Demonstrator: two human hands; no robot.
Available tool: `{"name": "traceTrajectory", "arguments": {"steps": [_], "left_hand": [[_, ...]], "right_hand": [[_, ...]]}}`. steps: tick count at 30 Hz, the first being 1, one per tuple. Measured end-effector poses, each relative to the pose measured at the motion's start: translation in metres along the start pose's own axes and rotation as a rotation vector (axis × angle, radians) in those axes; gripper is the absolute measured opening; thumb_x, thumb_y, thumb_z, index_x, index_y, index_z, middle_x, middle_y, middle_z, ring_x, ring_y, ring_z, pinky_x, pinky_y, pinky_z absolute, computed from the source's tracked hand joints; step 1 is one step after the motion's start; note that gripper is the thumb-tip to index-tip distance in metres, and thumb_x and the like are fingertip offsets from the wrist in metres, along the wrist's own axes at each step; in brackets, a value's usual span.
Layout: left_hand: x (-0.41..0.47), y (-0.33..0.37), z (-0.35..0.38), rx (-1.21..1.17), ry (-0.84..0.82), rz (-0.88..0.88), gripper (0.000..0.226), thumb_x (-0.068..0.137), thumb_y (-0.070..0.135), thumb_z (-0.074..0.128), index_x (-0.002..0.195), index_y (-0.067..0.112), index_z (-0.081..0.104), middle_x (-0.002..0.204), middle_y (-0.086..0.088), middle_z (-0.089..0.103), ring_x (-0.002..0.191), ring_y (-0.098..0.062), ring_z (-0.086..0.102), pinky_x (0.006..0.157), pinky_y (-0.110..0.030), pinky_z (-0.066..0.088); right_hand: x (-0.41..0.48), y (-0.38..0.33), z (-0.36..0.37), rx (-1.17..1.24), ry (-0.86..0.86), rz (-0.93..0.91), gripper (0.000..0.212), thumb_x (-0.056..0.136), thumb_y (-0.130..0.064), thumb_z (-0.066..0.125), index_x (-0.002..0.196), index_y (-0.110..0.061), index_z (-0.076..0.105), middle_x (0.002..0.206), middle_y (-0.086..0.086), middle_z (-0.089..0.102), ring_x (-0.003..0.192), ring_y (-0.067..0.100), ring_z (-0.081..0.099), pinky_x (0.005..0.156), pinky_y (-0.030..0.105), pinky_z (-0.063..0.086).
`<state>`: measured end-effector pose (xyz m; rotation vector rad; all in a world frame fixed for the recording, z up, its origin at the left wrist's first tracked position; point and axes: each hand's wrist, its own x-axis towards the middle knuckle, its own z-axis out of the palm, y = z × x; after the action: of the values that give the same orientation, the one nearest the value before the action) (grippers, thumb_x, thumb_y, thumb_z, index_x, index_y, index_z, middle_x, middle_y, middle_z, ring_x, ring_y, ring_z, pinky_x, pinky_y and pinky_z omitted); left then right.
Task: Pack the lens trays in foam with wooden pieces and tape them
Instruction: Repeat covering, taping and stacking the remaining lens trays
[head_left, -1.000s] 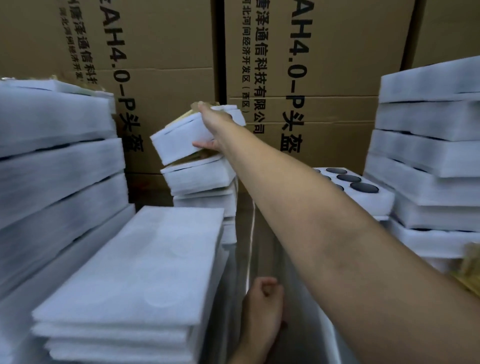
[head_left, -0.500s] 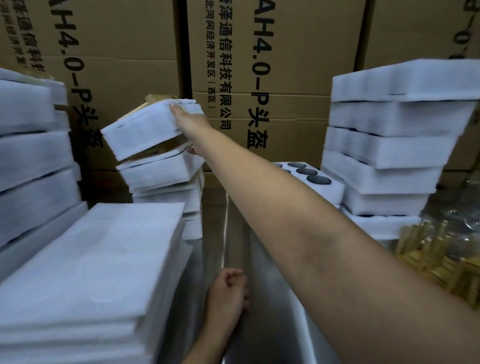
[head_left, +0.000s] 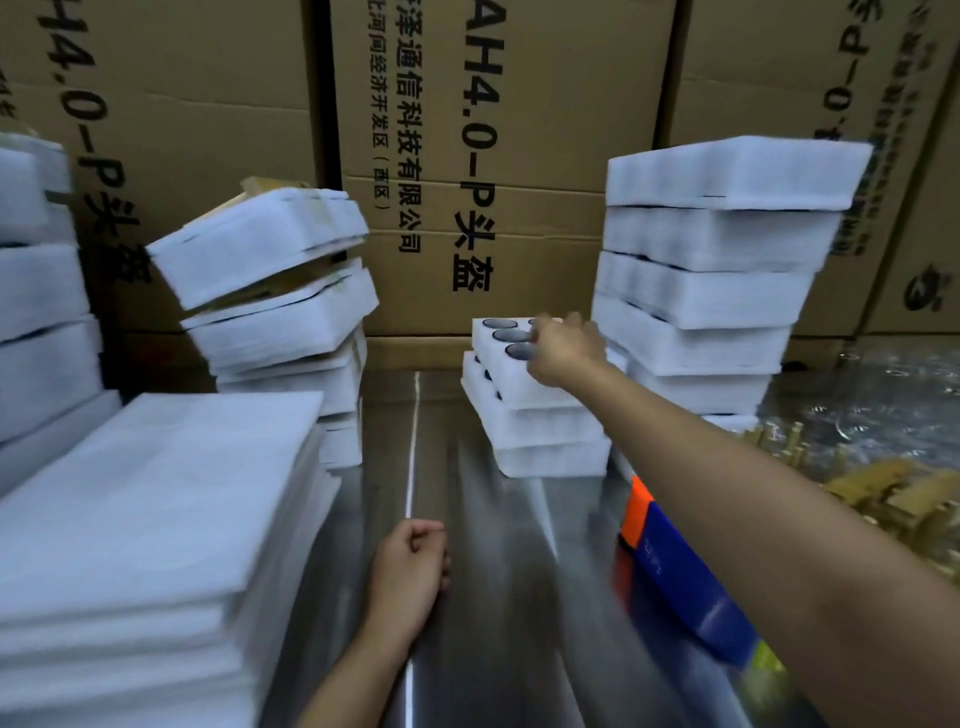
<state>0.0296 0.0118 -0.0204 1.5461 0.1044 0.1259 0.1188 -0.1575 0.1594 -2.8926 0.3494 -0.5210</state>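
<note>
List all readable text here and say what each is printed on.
"AH4.0-P头盔": centre cardboard box.
"泽通信科技有限公司": same box, top cut off.
"河间经济开发区(西区)": same box, smaller print.
"4.0-P头盔": left cardboard box, partly cut off.
Too blurred to read: print on right cardboard box and blue-orange box.

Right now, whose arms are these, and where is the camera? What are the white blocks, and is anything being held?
There is no machine: these are a person's arms, seen by a camera worn on their head, looking forward and down. The right hand stretches over a foam lens tray with dark round lenses in its holes; it is too blurred to tell whether it grips. The left hand is a fist resting on the shiny metal table, holding nothing. The white blocks are foam: flat foam sheets near left, a leaning pile of packed trays behind them, a tall stack on the right. Wooden pieces lie far right, cardboard boxes at the back.
</note>
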Motion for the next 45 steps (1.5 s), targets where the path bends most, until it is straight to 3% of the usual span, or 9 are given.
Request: {"name": "traceTrajectory", "arguments": {"steps": [3, 8, 12, 21, 27, 34, 40, 42, 45], "left_hand": [[0.0, 0.0, 0.0, -0.027, 0.004, -0.01, 0.023, 0.093, 0.0, 0.047, 0.077, 0.013, 0.057, 0.065, -0.007, 0.057, 0.056, -0.015, 0.051, 0.041, -0.017, 0.043], [-0.004, 0.003, -0.001, -0.032, -0.004, 0.014, 0.022, 0.092, -0.001, 0.047, 0.077, 0.011, 0.057, 0.066, -0.007, 0.056, 0.057, -0.014, 0.051, 0.04, -0.014, 0.043], [-0.008, 0.005, -0.002, -0.025, -0.021, 0.026, 0.022, 0.092, -0.002, 0.047, 0.077, 0.011, 0.057, 0.064, -0.005, 0.057, 0.055, -0.013, 0.05, 0.042, -0.014, 0.042], [-0.009, 0.007, -0.001, -0.014, -0.028, 0.02, 0.022, 0.092, -0.003, 0.046, 0.08, 0.01, 0.059, 0.066, -0.006, 0.058, 0.055, -0.013, 0.051, 0.042, -0.013, 0.042], [-0.007, 0.005, -0.005, -0.032, -0.025, -0.01, 0.018, 0.092, 0.0, 0.047, 0.084, 0.01, 0.06, 0.068, -0.006, 0.058, 0.057, -0.012, 0.053, 0.049, -0.02, 0.045], [-0.005, 0.008, -0.009, -0.145, 0.01, -0.042, 0.018, 0.095, 0.0, 0.044, 0.087, 0.007, 0.058, 0.07, -0.008, 0.057, 0.058, -0.014, 0.054, 0.044, -0.018, 0.049], [-0.011, 0.022, -0.016, -0.281, 0.08, -0.02, 0.023, 0.097, 0.013, 0.039, 0.088, 0.006, 0.059, 0.063, -0.008, 0.061, 0.043, -0.011, 0.058, 0.039, -0.019, 0.044], [-0.008, 0.025, -0.018, -0.312, 0.128, -0.017, 0.031, 0.1, 0.02, 0.033, 0.101, 0.005, 0.06, 0.071, -0.006, 0.064, 0.052, -0.012, 0.059, 0.045, -0.02, 0.046], [-0.003, 0.025, -0.018, -0.303, 0.138, -0.011, 0.041, 0.102, 0.028, 0.026, 0.126, 0.005, 0.051, 0.11, -0.009, 0.061, 0.092, -0.02, 0.059, 0.074, -0.031, 0.048]], "right_hand": [[-0.003, 0.025, 0.006, -0.108, -0.211, -0.002, 0.058, 0.085, -0.016, 0.043, 0.141, -0.027, 0.031, 0.145, 0.01, 0.033, 0.136, 0.034, 0.024, 0.11, 0.055, 0.018], [-0.006, 0.033, 0.012, -0.217, -0.2, -0.111, 0.062, 0.086, -0.018, 0.05, 0.142, -0.034, 0.027, 0.148, 0.014, 0.027, 0.136, 0.036, 0.019, 0.112, 0.06, 0.001], [-0.002, 0.039, 0.02, -0.209, -0.076, -0.191, 0.059, 0.082, -0.028, 0.061, 0.135, -0.034, 0.036, 0.143, 0.016, 0.031, 0.132, 0.038, 0.025, 0.113, 0.052, 0.011], [0.006, 0.055, 0.025, -0.052, -0.027, -0.32, 0.049, 0.09, -0.031, 0.058, 0.135, -0.038, 0.04, 0.144, 0.013, 0.034, 0.13, 0.035, 0.027, 0.107, 0.038, 0.015], [-0.035, 0.033, 0.009, -0.014, 0.165, -0.391, 0.047, 0.092, -0.028, 0.054, 0.137, -0.031, 0.042, 0.136, 0.019, 0.04, 0.126, 0.035, 0.028, 0.114, 0.041, 0.011], [-0.146, 0.026, -0.019, 0.049, 0.394, -0.518, 0.044, 0.081, -0.023, 0.068, 0.124, -0.023, 0.059, 0.106, 0.015, 0.05, 0.101, 0.035, 0.045, 0.089, 0.04, 0.034], [-0.232, 0.04, -0.014, 0.066, 0.372, -0.573, 0.043, 0.07, -0.032, 0.068, 0.112, -0.023, 0.066, 0.087, 0.009, 0.054, 0.078, 0.032, 0.055, 0.068, 0.037, 0.046], [-0.249, 0.044, -0.005, 0.028, 0.308, -0.606, 0.045, 0.065, -0.035, 0.071, 0.108, -0.023, 0.068, 0.084, 0.008, 0.056, 0.074, 0.031, 0.057, 0.064, 0.035, 0.048], [-0.266, 0.048, 0.014, -0.017, 0.163, -0.65, 0.053, 0.051, -0.04, 0.084, 0.1, -0.026, 0.072, 0.079, 0.006, 0.06, 0.068, 0.027, 0.062, 0.061, 0.031, 0.052]]}}
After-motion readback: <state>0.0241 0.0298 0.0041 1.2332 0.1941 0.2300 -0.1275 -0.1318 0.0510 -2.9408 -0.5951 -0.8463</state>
